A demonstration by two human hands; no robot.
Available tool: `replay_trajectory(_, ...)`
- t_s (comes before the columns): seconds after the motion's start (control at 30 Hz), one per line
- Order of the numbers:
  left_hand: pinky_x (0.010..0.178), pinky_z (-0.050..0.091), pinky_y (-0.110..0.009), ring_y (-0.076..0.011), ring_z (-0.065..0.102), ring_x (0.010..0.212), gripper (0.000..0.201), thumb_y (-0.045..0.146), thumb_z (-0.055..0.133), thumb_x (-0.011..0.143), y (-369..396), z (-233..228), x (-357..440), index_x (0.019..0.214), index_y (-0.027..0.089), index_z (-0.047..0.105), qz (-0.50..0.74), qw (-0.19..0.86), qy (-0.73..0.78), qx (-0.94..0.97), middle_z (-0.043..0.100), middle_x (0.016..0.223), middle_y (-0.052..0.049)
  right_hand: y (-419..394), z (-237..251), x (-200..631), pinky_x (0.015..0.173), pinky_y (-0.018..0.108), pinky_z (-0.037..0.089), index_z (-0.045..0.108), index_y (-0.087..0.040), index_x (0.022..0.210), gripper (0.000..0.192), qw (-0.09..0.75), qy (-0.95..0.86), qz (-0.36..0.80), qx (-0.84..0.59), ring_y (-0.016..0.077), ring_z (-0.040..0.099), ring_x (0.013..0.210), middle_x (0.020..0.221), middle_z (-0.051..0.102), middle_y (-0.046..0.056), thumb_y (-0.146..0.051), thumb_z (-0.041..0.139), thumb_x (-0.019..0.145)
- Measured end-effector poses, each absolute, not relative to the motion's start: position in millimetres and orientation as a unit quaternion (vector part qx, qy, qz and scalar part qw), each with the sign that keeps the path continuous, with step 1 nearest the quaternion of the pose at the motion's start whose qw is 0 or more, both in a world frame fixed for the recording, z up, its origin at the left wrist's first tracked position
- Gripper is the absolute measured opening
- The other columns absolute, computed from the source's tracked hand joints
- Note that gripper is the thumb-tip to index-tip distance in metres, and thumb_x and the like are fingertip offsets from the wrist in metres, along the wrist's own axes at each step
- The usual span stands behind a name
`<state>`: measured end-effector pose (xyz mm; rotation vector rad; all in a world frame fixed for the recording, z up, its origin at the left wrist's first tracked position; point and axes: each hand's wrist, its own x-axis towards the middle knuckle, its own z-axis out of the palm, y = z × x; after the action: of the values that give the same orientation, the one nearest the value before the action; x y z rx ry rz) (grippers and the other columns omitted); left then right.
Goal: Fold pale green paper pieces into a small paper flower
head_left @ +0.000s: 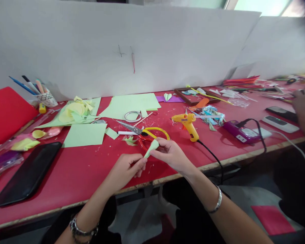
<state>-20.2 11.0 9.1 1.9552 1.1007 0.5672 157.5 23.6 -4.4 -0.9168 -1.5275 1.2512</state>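
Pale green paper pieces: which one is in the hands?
The small curled piece between the left hand and right hand; the others, such as the rectangular sheet left of the scissors, lie untouched.

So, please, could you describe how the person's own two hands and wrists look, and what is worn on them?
The left hand and right hand are bare, without gloves, and no sleeves show. The left wrist has dark bracelet strands with lighter, silvery parts; the right has a silvery bangle.
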Motion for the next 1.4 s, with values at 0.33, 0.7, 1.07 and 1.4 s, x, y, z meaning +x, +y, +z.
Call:
replay_trajectory(0.33, 0.053, 0.035, -0.018, -0.0098, 0.053, 0.054, 0.033, 0.033, 0.035, 0.086, 12, 10, -22, 0.063, 0.015, 0.051, 0.156, 0.339, 0.437, 0.819, 0.058, 0.058, 0.002, 19, 4, 158, 0.065, 0.024, 0.041, 0.062, -0.014, 0.066, 0.006, 0.415, -0.709, 0.415, -0.39, 0.0118, 0.053, 0.069, 0.073, 0.055, 0.001, -0.019, 0.065, 0.067)
replay_trajectory(0.7, 0.053, 0.034, -0.021, -0.0139, 0.054, 0.06, 0.034, 0.035, 0.023, 0.091, 11, 9, -23, 0.081, 0.018, 0.049, 0.086, 0.201, 0.453, 0.864, 0.059, 0.07, -0.001, 20, 3, 159, 0.065, 0.024, 0.042, 0.063, -0.014, 0.07, 0.008, 0.405, -0.717, 0.415, -0.387, 0.0117, 0.054, 0.069, 0.073, 0.055, 0.001, -0.021, 0.06, 0.073)
replay_trajectory(1.07, 0.052, 0.033, -0.022, -0.0129, 0.052, 0.053, 0.041, 0.035, 0.019, 0.091, 11, 12, -21, 0.065, 0.017, 0.045, 0.061, 0.189, 0.462, 0.864, 0.056, 0.057, 0.0, 23, 1, 161, 0.065, 0.024, 0.041, 0.06, -0.014, 0.068, 0.005, 0.423, -0.714, 0.403, -0.387, 0.0116, 0.052, 0.07, 0.075, 0.054, 0.001, -0.018, 0.061, 0.072)
replay_trajectory(1.4, 0.051, 0.036, -0.026, -0.0202, 0.058, 0.058, 0.037, 0.032, 0.022, 0.091, 11, 3, -16, 0.077, 0.015, 0.051, -0.002, 0.037, 0.472, 0.881, 0.06, 0.062, -0.007, 20, -1, 156, 0.068, 0.026, 0.043, 0.062, -0.016, 0.069, 0.012, 0.395, -0.734, 0.4, -0.38, 0.0124, 0.054, 0.07, 0.075, 0.056, 0.001, -0.023, 0.057, 0.076)
